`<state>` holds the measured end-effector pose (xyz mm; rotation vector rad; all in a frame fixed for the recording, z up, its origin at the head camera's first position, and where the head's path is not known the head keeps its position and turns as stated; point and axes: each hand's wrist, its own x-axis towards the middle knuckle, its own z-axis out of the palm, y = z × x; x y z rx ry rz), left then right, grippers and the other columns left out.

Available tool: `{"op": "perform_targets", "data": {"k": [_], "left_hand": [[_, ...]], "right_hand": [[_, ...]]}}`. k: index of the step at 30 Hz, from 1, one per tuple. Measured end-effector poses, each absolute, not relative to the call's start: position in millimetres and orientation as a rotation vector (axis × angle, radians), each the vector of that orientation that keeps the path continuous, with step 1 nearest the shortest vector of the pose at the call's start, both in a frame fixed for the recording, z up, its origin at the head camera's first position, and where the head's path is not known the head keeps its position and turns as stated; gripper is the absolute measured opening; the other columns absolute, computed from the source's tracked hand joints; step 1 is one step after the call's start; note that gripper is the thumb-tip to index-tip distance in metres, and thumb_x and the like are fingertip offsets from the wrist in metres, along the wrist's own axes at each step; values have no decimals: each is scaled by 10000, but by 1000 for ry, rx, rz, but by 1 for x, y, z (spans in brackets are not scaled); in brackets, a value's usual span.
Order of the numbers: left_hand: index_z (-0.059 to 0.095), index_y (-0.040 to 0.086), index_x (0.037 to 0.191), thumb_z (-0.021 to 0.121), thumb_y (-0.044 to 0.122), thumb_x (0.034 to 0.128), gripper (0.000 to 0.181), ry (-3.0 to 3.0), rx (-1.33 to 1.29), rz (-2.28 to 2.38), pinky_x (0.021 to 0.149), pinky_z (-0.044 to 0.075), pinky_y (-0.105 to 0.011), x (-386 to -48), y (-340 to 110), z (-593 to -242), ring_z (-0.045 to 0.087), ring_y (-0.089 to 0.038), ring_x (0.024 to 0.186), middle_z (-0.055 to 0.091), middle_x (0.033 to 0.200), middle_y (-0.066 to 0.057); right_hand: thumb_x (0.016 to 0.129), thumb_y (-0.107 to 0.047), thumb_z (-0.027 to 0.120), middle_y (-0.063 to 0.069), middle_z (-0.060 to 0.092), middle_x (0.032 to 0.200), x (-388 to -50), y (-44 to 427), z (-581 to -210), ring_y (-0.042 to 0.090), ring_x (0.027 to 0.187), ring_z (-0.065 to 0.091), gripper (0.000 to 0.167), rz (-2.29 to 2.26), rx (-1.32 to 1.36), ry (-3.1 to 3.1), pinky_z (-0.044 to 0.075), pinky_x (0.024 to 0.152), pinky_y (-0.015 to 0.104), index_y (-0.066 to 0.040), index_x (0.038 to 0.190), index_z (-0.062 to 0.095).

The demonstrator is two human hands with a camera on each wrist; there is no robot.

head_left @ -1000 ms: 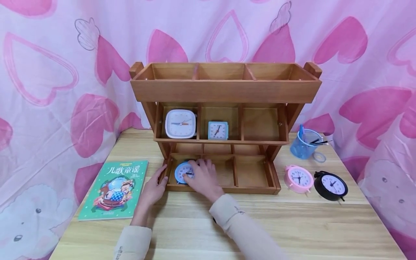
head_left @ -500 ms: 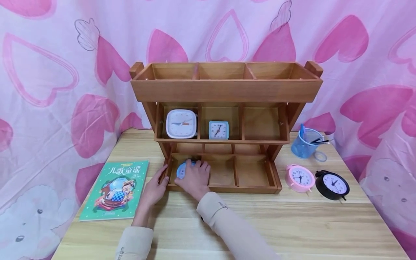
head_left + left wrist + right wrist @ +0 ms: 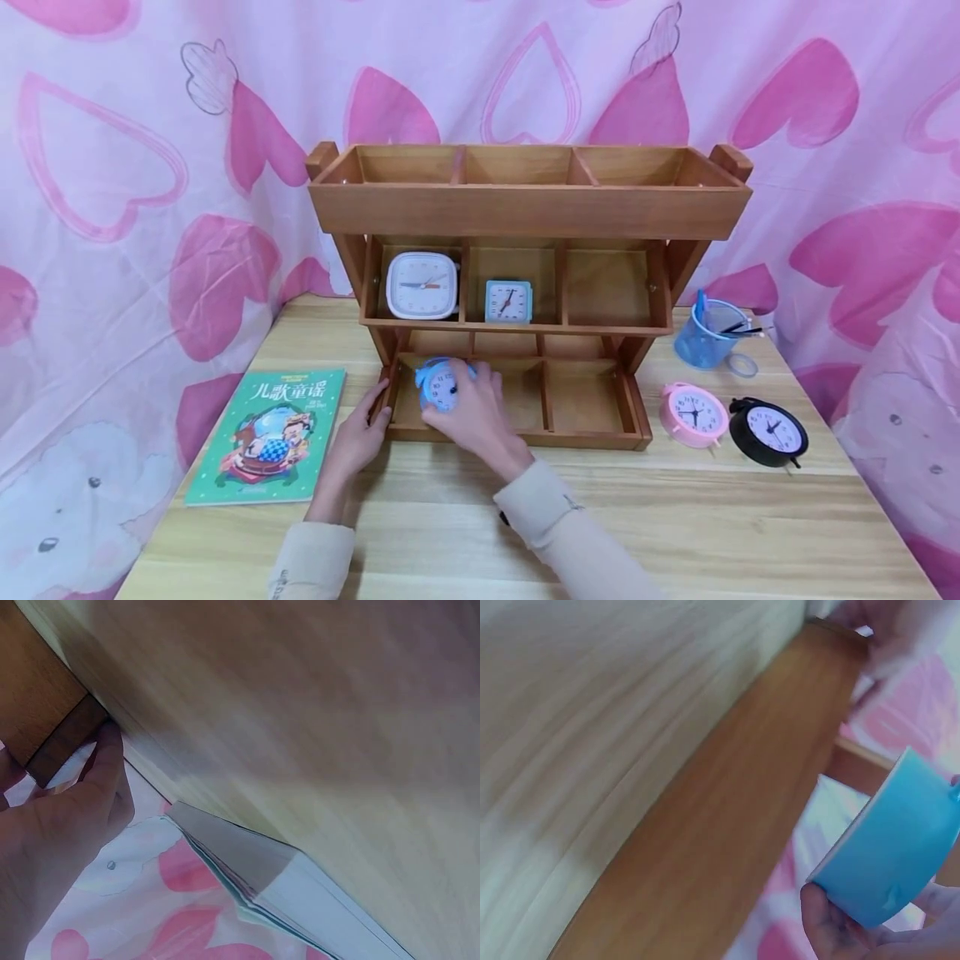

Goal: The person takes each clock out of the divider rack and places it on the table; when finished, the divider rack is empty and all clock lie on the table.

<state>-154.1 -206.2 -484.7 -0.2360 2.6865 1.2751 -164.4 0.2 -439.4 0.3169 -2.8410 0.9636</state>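
A green book point(image 3: 266, 442) lies beside the left hand point(image 3: 354, 443), which pinches the end of the rack's point(image 3: 528, 210) bottom tray point(image 3: 517, 438). Next, the blue clock point(image 3: 438, 389) sits tilted at that tray's left compartment point(image 3: 407, 408), held in the right hand's point(image 3: 480, 417) grip. The step seems to be adjusting this clock; the next move likely calls for settling it squarely, fingers clear of the wood. The right hand hides the clock's right side; whether its base touches the tray, I cannot tell.

Left grip point(image 3: 67, 825) on a brown wooden corner point(image 3: 56, 697), a book point(image 3: 255, 862) on the pale tabletop point(image 3: 322, 712), pink-patterned cloth point(image 3: 184, 930) beyond.
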Motion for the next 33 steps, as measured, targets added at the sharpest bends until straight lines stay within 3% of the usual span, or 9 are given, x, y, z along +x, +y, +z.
{"op": "perform_targets", "data": {"k": [7,16,26,33], "left_hand": [[284,265,1572,409,251,1062,525,2677,-223,1306,1159,238,-604,-154,-206,-485,255,-446,1451,271,1601,-209],[268,266,1576,403,259,1067,527,2669,-220,1288,1150,243,-621,-153,-206,-483,258,-457,1447,265,1604,-209],[230,290,1586,385,282,1072,537,2629,-255,1263,1141,238,-642,-153,-205,-481,228,-457,1460,220,1620,-207],[192,325,1590,378,310,1074,549,2587,-282,1257,1130,236,-660,-153,-205,-480,195,-449,1476,172,1639,-187]], "right_hand": [[723,-435,753,176,478,1320,-133,65,-431,331,1145,459,721,1070,190,-2783,473,796,433,-188,1365,535],[769,-355,771,291,421,1355,-95,159,-440,423,1157,430,696,958,-61,-2841,481,848,593,-85,1362,528],[787,-316,785,388,383,1309,-48,241,-454,499,1132,411,784,859,-371,-2866,438,835,676,25,1402,438],[812,-408,765,433,313,1332,-45,277,-462,530,1139,369,867,807,-497,-3023,442,844,697,68,1420,373]]}}
